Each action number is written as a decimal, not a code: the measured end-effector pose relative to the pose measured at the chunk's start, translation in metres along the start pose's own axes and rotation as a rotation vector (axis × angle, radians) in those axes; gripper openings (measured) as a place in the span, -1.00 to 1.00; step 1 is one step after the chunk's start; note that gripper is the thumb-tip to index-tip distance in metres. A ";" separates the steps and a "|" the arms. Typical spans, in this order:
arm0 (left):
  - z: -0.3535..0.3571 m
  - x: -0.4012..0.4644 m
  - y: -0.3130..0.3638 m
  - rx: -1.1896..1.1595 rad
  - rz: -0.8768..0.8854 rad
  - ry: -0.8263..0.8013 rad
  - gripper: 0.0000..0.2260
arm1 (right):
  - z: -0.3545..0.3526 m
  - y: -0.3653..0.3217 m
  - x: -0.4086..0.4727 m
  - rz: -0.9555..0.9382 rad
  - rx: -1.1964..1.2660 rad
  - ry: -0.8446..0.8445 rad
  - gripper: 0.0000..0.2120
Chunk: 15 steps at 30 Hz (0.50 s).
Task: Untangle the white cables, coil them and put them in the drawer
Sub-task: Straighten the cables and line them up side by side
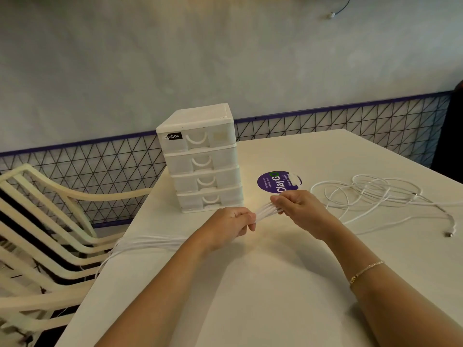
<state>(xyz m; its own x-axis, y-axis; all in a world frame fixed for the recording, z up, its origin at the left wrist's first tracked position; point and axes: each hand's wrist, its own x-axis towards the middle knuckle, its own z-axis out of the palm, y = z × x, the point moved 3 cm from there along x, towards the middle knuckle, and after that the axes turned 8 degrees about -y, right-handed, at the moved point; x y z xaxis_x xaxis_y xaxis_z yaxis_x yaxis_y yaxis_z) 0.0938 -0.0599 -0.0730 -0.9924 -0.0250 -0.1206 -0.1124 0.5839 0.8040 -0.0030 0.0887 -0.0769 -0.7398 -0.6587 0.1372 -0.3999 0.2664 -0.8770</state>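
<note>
I see the bundle of white cable strands (pixel 266 212) stretched taut between my two hands, several thin parallel lines fanned slightly apart in the short gap between the fingertips. My left hand (pixel 231 222) has its fingers curled round the strands, gripping them in a loose fist; my right hand (pixel 298 205) pinches the other end, fingers folded down over the strands with the thumb beneath. Behind the left fingers the same strands run on as a flat white band (pixel 150 240) across the table (pixel 275 284) and drop over its left edge. To the right of my right fingers lies the rest of the white cables (pixel 370 191), a loose tangle of overlapping loops flat on the tabletop, with one tail ending in a small plug (pixel 449 233) well off to the right. Just beyond my fingertips stands the white four-drawer unit (pixel 201 159), all drawers closed, and beside it a round purple sticker (pixel 275 181). A gold bracelet (pixel 365 270) circles my right wrist. A cream slatted chair (pixel 50 234) sits left of the table.
</note>
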 end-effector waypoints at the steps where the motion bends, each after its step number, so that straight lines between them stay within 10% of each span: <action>1: -0.005 -0.002 -0.005 0.030 -0.015 0.021 -0.70 | 0.000 0.000 -0.001 -0.007 -0.052 0.009 -0.68; 15: -0.107 -0.060 -0.089 0.632 -0.343 0.384 -0.74 | -0.002 -0.001 0.002 -0.009 -0.373 0.116 -0.65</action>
<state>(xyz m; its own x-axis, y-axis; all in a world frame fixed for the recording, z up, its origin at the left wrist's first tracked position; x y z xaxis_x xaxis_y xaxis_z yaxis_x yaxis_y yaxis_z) 0.1577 -0.1974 -0.0753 -0.8689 -0.4951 -0.0004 -0.4775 0.8378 0.2646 -0.0055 0.0883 -0.0753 -0.7833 -0.5836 0.2143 -0.5601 0.5127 -0.6507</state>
